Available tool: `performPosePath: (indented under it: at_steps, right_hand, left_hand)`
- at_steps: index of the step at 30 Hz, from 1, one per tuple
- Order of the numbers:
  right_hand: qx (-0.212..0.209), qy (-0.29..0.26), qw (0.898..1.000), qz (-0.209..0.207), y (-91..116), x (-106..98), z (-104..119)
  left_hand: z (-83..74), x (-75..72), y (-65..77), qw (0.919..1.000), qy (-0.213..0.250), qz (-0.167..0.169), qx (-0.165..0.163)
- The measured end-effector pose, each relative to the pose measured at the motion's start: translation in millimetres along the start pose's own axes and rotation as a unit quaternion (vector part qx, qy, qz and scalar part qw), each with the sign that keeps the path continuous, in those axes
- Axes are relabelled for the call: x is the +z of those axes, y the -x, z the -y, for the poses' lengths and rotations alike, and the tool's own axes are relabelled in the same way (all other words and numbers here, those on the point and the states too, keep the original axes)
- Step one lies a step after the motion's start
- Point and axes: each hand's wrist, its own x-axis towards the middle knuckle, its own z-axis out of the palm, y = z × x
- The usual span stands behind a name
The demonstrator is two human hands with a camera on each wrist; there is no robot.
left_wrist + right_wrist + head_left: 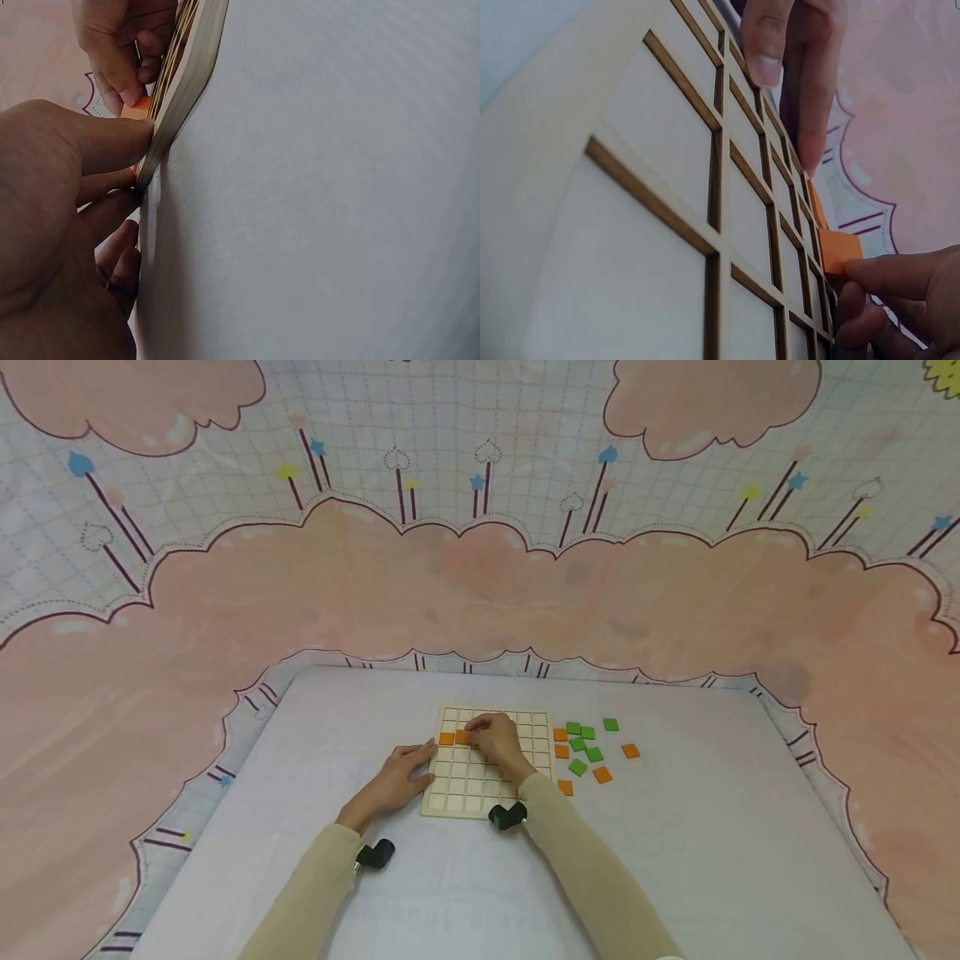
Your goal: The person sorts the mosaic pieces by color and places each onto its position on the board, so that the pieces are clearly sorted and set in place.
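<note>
A pale wooden grid board (453,803) lies on the white table. In its left column an orange square tile (446,739) sits in a cell near the upper part. My right hand (497,739) reaches over the board and pinches a second orange tile (841,252) between thumb and finger. That tile is tilted at the grid just right of the first one. Against the board's left edge rests my left hand (401,775), its thumb and fingers spread and fairly straight. In the left wrist view the thumb (116,144) touches the board's rim.
Right of the board lie loose green tiles (577,767) and orange tiles (602,775), several of each. Some orange ones sit close to the board's right edge. The white tabletop (720,827) extends around, with a patterned pink cloth (525,602) behind and at the sides.
</note>
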Motion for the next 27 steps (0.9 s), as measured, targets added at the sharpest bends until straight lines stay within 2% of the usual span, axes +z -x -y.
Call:
performPosePath:
  at_steps: [5,19,22,27]
  right_hand:
    - [-0.015,0.021,1.000,-0.003,-0.4,0.1,0.0]
    - [-0.009,0.058,0.998,0.005,-0.6,0.4,1.9]
    - [-0.017,0.053,0.998,0.003,-0.8,-0.3,1.8]
    - [-0.023,0.016,1.000,0.007,-0.1,-3.1,0.0]
  left_hand:
    - [-0.1,0.0,-0.6,1.0000,-0.001,0.000,0.000]
    - [-2.3,0.7,-2.1,0.9999,0.007,0.002,-0.011]
    - [-3.1,0.4,-2.1,0.9999,0.006,0.003,-0.012]
    - [-5.2,-0.7,-1.0,0.9998,0.001,0.005,-0.018]
